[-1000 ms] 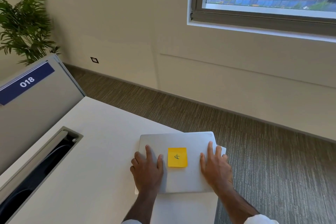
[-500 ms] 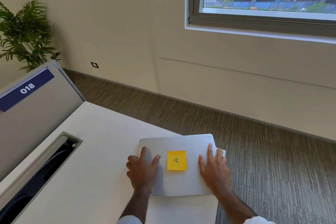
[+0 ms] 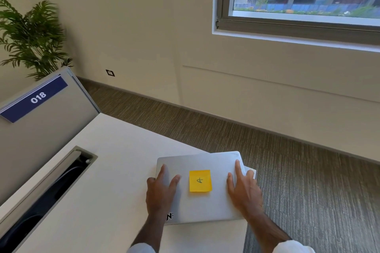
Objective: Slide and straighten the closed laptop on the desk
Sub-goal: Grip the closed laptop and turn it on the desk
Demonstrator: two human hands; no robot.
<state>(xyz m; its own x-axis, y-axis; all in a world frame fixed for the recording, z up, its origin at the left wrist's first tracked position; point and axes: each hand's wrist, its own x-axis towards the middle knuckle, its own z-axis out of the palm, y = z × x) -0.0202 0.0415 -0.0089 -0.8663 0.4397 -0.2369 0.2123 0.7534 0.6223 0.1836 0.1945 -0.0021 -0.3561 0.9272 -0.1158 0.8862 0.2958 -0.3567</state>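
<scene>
the left hand [image 3: 161, 188] covers the near-left part of the laptop [image 3: 201, 203] lid, and a black sticker [image 3: 169, 216] by the wrist shows only partly, so its lettering cannot be read in full. the right hand [image 3: 244, 191] hides the lid's right edge and most of the desk [image 3: 115, 170] corner behind it. both sleeves are cut off by the bottom edge. the cable tray [image 3: 51, 189] runs out at lower left, its inside too dark to tell. the plant [image 3: 30, 37] is cropped at the left edge, the window [image 3: 298, 2] at top and right. the wall plate [image 3: 110, 72] is too small to make out.

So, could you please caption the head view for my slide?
Both hands flat on a closed laptop at the desk corner.
</scene>
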